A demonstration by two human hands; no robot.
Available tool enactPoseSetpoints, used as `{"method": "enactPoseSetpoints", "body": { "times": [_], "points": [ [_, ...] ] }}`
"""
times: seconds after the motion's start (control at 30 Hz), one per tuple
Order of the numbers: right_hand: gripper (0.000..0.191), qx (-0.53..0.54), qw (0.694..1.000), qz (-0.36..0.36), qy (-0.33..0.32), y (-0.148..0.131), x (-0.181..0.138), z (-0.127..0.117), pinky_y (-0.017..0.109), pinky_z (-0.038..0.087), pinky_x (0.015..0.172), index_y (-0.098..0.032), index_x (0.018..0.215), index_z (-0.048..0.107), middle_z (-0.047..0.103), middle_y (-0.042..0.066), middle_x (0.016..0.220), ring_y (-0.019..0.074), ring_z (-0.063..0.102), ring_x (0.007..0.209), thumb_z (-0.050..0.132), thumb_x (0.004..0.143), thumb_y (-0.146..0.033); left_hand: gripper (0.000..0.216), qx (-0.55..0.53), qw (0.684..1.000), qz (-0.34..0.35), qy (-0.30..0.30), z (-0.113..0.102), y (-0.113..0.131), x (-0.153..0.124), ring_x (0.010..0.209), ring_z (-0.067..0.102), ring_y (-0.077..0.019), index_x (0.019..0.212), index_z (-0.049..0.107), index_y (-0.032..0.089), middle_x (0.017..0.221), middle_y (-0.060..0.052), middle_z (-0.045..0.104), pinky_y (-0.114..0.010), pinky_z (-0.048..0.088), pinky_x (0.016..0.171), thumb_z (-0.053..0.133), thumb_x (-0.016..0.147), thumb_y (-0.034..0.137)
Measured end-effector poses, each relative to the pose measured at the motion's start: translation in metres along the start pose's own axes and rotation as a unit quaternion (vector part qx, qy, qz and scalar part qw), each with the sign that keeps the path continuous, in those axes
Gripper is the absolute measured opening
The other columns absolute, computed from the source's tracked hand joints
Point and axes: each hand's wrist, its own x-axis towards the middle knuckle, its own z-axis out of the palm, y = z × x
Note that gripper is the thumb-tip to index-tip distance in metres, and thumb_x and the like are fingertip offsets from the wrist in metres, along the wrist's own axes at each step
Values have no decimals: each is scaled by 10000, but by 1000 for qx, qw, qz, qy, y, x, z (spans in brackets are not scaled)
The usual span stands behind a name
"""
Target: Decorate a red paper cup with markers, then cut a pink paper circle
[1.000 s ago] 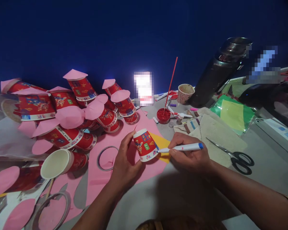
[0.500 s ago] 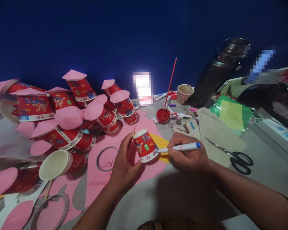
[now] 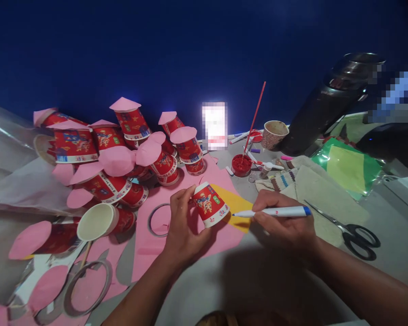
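Seemingly mid-craft, the head view (the only one) looks down on a grey table (image 3: 224, 290) under a dark blue wall. The left hand (image 3: 185, 226) is clamped on a red printed paper cup (image 3: 211, 204), thumb and fingers closed around its side; the cup is tipped over, white base up and to the left, rim down and to the right, held above a pink sheet (image 3: 146, 253) at the edge of a yellow paper (image 3: 236, 206). The right hand (image 3: 285, 224) is closed around a white marker (image 3: 272, 212) with a blue end cap, lying nearly level, its tip just beside the cup's rim; whether tip and rim touch cannot be told. On the pink sheet, just left of the left hand, lies a tape ring (image 3: 158, 220). Further left and back, a pile of red cups (image 3: 122, 149) topped with pink paper discs leans against the wall, and an open cup (image 3: 97, 222) lies on its side near it. Behind the yellow paper stands a red paint pot (image 3: 241, 165) with a red stick (image 3: 254, 120) slanting out, and a patterned cup (image 3: 274, 133) just beyond. A dark flask (image 3: 329, 104) stands at the back right, beside a green and yellow packet (image 3: 350, 167). Black-handled scissors (image 3: 355, 233) lie on a beige cloth (image 3: 323, 199), near the right hand.
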Motion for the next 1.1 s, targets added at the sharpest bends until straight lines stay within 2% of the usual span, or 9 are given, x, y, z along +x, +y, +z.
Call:
{"method": "enactPoseSetpoints", "body": {
  "times": [0.13, 0.27, 0.47, 0.87, 1.1],
  "points": [
    [105, -34, 999, -30, -10, -6, -1, 4, 266, 467, 538, -236, 813, 706, 693, -13, 679, 143, 613, 567, 714, 847, -136, 792, 35, 999, 35, 19, -1, 6, 1, 1302, 543, -330, 1555, 400, 251, 1363, -144, 492, -502, 560, 1076, 779, 887, 443],
    [123, -60, 994, -85, -21, -8, -2, 8, 288, 485, 567, -243, 874, 692, 715, 4, 716, 166, 645, 618, 707, 878, -121, 811, 67, 993, 93, 28, 0, 4, 0, 1286, 545, -334, 1591, 360, 250, 1361, -155, 507, -491, 546, 1073, 772, 916, 431],
    [122, -81, 974, -195, -79, 0, -4, 12, 341, 500, 673, -203, 933, 683, 754, 38, 770, 179, 657, 687, 651, 921, -86, 801, 93, 990, 105, 25, 0, -2, -5, 1287, 530, -355, 1590, 390, 224, 1386, -172, 503, -532, 503, 1094, 764, 917, 445],
    [151, -66, 972, -200, -104, 8, -7, 13, 357, 497, 742, -192, 950, 698, 777, 45, 818, 185, 681, 748, 653, 914, -53, 871, 91, 990, 107, 11, 1, -1, -7, 1296, 531, -356, 1597, 395, 207, 1393, -179, 497, -526, 476, 1117, 825, 863, 397],
    [124, -87, 971, -190, -118, 10, -7, 13, 352, 484, 711, -203, 919, 680, 758, 37, 785, 179, 645, 714, 643, 933, -85, 788, 91, 989, 112, 14, 1, -2, -6, 1303, 521, -349, 1587, 405, 195, 1390, -180, 493, -517, 466, 1126, 756, 923, 434]
  ]
}}
